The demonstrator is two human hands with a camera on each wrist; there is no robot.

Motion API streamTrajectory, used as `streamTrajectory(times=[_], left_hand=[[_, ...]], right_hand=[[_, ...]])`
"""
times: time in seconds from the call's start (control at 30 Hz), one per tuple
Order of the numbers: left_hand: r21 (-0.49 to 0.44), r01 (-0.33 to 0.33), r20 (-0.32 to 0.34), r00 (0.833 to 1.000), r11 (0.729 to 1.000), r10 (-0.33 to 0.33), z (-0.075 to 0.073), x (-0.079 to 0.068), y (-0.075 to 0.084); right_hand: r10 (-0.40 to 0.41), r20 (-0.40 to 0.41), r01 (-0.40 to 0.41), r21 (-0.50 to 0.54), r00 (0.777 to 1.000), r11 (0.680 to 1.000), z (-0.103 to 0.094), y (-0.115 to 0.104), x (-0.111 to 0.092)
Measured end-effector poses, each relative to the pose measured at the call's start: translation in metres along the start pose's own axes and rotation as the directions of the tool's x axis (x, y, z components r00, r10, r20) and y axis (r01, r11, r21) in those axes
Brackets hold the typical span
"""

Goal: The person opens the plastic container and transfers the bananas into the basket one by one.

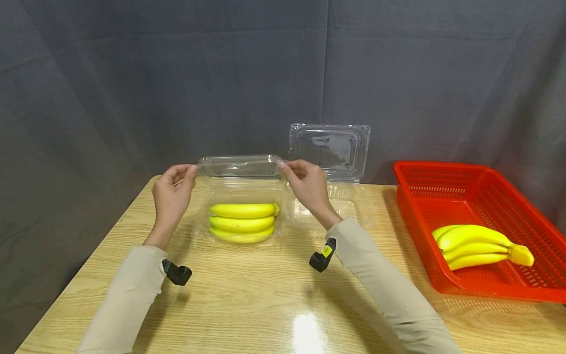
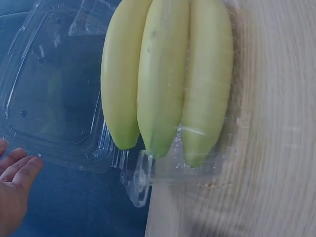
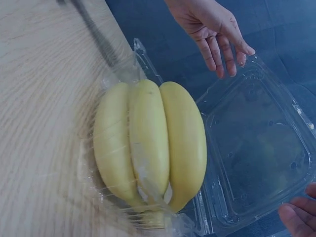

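A bunch of yellow bananas (image 1: 242,224) lies in a clear plastic clamshell container (image 1: 247,198) on the table. The container's hinged lid (image 1: 240,169) is raised at the back and leans away from the fruit. My left hand (image 1: 172,189) pinches the lid's left corner between thumb and fingers; the right wrist view shows this left hand (image 3: 215,32) at the lid's edge. At the opposite corner, my right hand (image 1: 308,186) pinches the lid too. The bananas fill most of the container's base, stem end to the right.
A second clear clamshell (image 1: 329,152) stands with its lid up, just right of the first, partly behind my right hand. Farther right is a red plastic basket (image 1: 442,187) with another bunch of bananas (image 1: 477,246). A dark curtain (image 1: 247,73) hangs behind the table.
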State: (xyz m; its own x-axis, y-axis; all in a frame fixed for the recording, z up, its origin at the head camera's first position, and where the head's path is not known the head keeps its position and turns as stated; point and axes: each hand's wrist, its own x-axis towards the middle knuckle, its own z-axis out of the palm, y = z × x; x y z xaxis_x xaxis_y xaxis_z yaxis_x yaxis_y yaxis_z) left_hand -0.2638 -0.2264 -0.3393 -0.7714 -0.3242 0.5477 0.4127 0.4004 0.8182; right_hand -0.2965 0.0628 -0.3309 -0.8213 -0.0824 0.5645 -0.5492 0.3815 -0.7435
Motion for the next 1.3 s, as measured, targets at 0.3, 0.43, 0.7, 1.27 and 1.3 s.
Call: streamTrajectory(times=[0.3,0.43,0.7,1.27,1.3], left_hand=[[-0.022,0.016,0.001,1.000,1.000,-0.016,0.004,0.007,-0.001],[-0.009,0.034,0.000,0.999,0.999,-0.034,0.007,0.008,0.000],[-0.014,0.039,0.000,0.999,0.999,-0.039,0.007,0.000,0.026],[0.165,0.165,0.111,0.977,0.972,-0.184,0.016,0.010,-0.008],[0.179,0.176,0.114,0.973,0.968,-0.199,0.016,0.010,-0.008]], right_hand=[[0.041,0.011,-0.041,-0.001,0.999,0.999,0.000,0.001,0.006],[0.049,0.010,-0.049,-0.002,0.999,0.999,0.000,0.004,0.008],[0.007,0.035,-0.007,0.008,0.999,1.000,0.002,0.009,0.009],[0.046,0.049,-0.042,-0.069,0.998,0.997,0.001,0.019,0.010],[0.056,0.053,-0.053,-0.072,0.997,0.996,0.001,0.021,0.010]])
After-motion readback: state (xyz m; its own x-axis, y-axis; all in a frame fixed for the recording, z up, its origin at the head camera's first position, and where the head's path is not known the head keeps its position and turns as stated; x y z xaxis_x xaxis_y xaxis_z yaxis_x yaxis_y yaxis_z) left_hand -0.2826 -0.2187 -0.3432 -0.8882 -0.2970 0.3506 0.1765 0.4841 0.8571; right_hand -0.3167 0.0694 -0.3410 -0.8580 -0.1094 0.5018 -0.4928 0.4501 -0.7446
